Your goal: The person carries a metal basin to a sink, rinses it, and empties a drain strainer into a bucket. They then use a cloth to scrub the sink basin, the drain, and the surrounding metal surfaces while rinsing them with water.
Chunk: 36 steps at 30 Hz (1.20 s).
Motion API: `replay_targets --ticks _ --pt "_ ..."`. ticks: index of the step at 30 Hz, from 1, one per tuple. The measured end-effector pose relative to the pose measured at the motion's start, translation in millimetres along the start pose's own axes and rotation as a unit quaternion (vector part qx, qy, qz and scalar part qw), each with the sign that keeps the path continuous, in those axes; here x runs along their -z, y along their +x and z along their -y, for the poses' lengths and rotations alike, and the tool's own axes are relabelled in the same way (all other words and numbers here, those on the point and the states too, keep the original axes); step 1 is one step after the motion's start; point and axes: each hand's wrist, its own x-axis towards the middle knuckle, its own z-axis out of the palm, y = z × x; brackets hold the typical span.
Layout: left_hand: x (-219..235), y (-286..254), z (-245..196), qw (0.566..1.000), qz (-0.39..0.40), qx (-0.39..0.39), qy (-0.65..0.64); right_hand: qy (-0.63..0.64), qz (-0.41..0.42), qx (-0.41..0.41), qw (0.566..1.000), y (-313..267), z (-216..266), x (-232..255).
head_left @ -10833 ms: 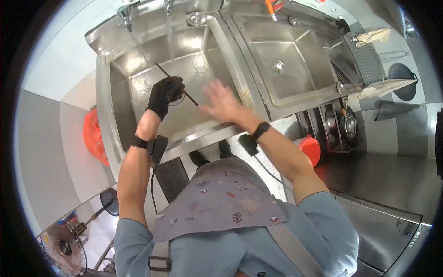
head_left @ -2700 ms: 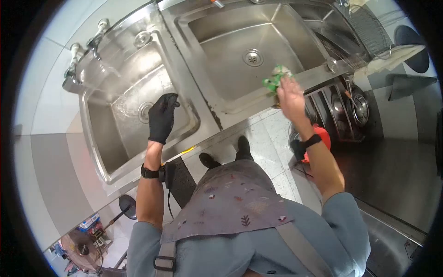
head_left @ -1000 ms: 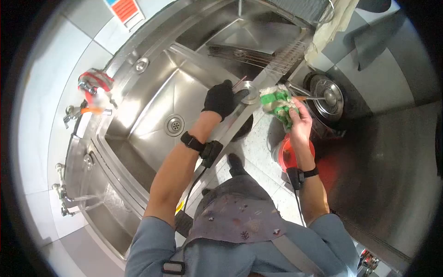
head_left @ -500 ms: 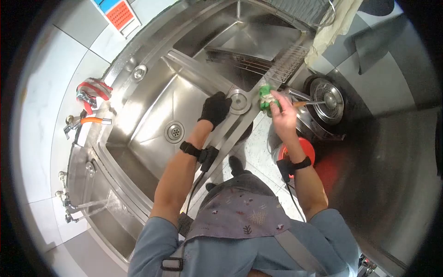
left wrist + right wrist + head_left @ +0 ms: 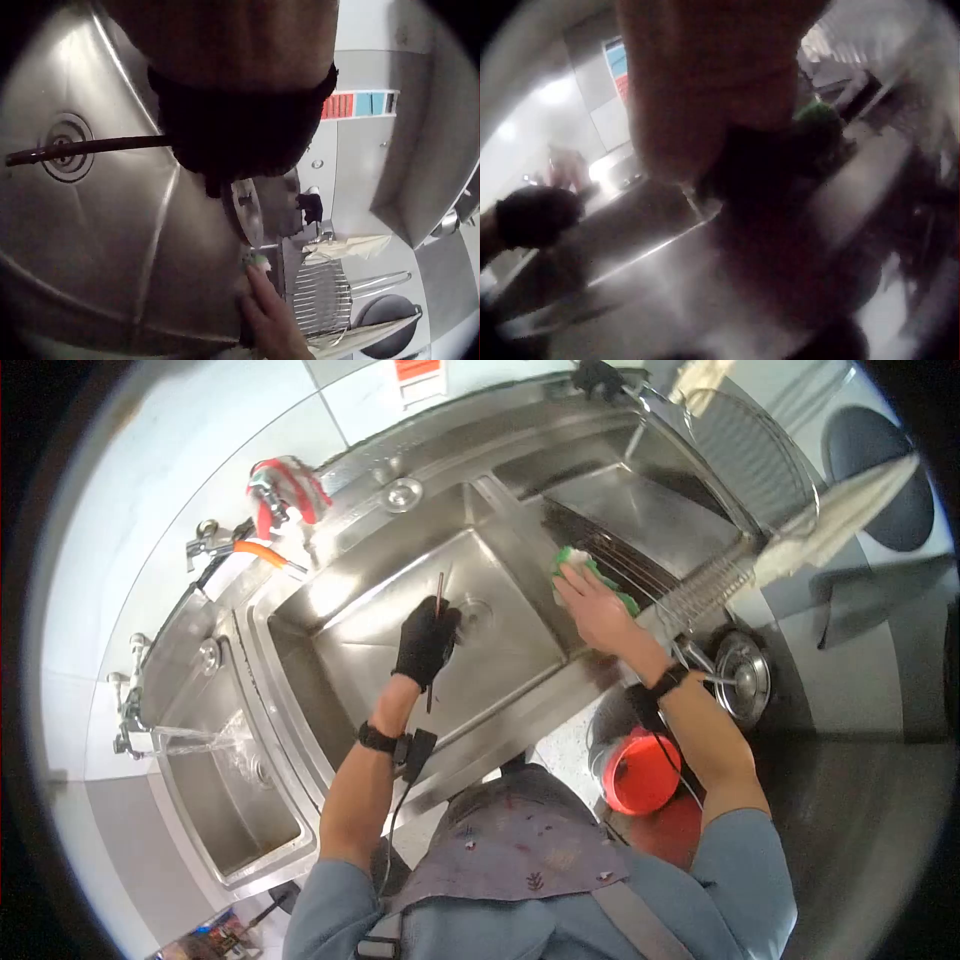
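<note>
In the head view my black-gloved left hand [image 5: 428, 642] is above the middle basin, its fingers curled round a thin dark stick [image 5: 440, 588]. The left wrist view shows the stick [image 5: 112, 144] crossing in front of the drain, and a round metal disc [image 5: 244, 212] close against the glove; its hold is hidden. My bare right hand [image 5: 610, 622] lies with extended fingers on a green and white cloth [image 5: 590, 567], on the ledge between two basins. Green of the cloth [image 5: 819, 120] shows beside my blurred right hand [image 5: 705, 97] in the right wrist view.
Water runs into the left basin [image 5: 225, 810]. An orange-tipped hose [image 5: 262, 552] and a striped cloth [image 5: 290, 490] hang at the taps. A wire rack [image 5: 700, 595] is right of my right hand; a red bucket [image 5: 642, 772] stands below the front edge.
The head view has turned. My left hand has moved from beside the ledge to over the middle basin, with the stick now showing. My right hand and cloth have moved from the front edge onto the divider.
</note>
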Motion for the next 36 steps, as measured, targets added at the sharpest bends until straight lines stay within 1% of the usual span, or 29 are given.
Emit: replay_targets --ticks 1,2,3,4,6,8,9,10,11,12,13,14,15,17,18,19,20,21,22,23,25,26,27,28,29,31,32,33,36 --pt "6 -6 -6 0.998 -0.017 0.014 -0.051 -0.031 0.004 0.013 0.999 26 -6 -7" --pt "13 -13 -11 0.996 -0.012 0.059 -0.068 -0.031 -0.033 0.048 0.998 54 -11 -14" --pt "23 -21 -28 0.991 -0.006 0.105 -0.085 -0.030 -0.035 0.061 0.997 85 -13 -20" --pt "28 -26 -25 0.998 -0.014 0.049 -0.023 -0.042 -0.028 0.067 0.996 113 -14 -26" --pt "35 -31 -18 0.997 -0.038 0.068 -0.025 -0.056 -0.028 0.081 0.995 165 -32 -23" --pt "40 -39 -3 0.992 -0.055 0.095 -0.056 0.121 -0.099 0.031 0.987 204 -60 -12" --pt "42 -40 8 0.988 -0.069 0.102 -0.089 0.081 -0.281 0.038 0.955 225 -88 -24" --pt "49 -45 5 0.989 -0.072 0.114 -0.066 0.115 -0.213 -0.075 0.967 240 -110 -9" --pt "58 -50 1 0.988 -0.078 0.127 -0.041 0.027 -0.271 -0.097 0.957 256 -136 -10" --pt "63 -55 6 0.986 -0.091 0.134 -0.041 0.027 -0.334 -0.087 0.938 271 -167 -21" --pt "67 -62 13 0.984 -0.100 0.146 -0.030 0.019 -0.328 -0.097 0.940 283 -191 -23" --pt "68 -64 17 0.982 -0.111 0.154 -0.019 0.102 -0.260 -0.178 0.944 298 -207 -22" --pt "69 -64 16 0.980 -0.119 0.156 -0.017 0.190 -0.218 -0.239 0.927 318 -231 -37" --pt "73 -68 11 0.958 -0.118 0.255 -0.054 0.238 -0.132 -0.224 0.936 337 -207 -55" --pt "69 -71 23 0.964 -0.131 0.226 -0.050 0.191 -0.137 -0.162 0.958 343 -188 -72" --pt "68 -72 21 0.962 -0.127 0.235 -0.052 0.141 -0.137 -0.099 0.976 342 -166 -89" --pt "69 -71 13 0.967 -0.123 0.218 -0.051 0.186 -0.150 -0.044 0.970 331 -142 -86" --pt "68 -68 6 0.972 -0.121 0.194 -0.053 0.188 -0.120 -0.038 0.974 319 -120 -80" --pt "65 -63 1 0.972 -0.122 0.193 -0.060 0.188 -0.093 -0.028 0.977 309 -100 -71" --pt "64 -60 -4 0.971 -0.107 0.200 -0.079 0.192 -0.090 0.024 0.977 297 -87 -72" --pt "65 -52 -5 0.971 -0.091 0.198 -0.097 0.111 -0.116 0.109 0.981 266 -71 -66" --pt "60 -48 4 0.983 -0.095 0.138 -0.080 0.107 -0.118 0.110 0.981 252 -66 -59" --pt "55 -45 11 0.990 -0.096 0.080 -0.063 0.096 -0.090 0.118 0.984 234 -65 -52" --pt "54 -42 8 0.992 -0.096 0.062 -0.052 0.087 -0.060 0.124 0.987 212 -61 -47" --pt "54 -42 5 0.993 -0.092 0.059 -0.054 0.084 -0.060 0.120 0.987 190 -55 -42" --pt "57 -41 -17 0.978 -0.029 0.142 -0.151 0.041 -0.030 0.127 0.991 146 -44 -29" --pt "54 -39 -13 0.989 -0.025 0.108 -0.095 0.027 -0.020 0.141 0.989 123 -39 -22" --pt "51 -41 -8 0.989 -0.028 0.110 -0.097 0.017 -0.009 0.159 0.987 101 -29 -16" --pt "53 -51 -2 0.996 -0.056 0.000 -0.064 -0.036 0.048 0.090 0.994 39 20 17"
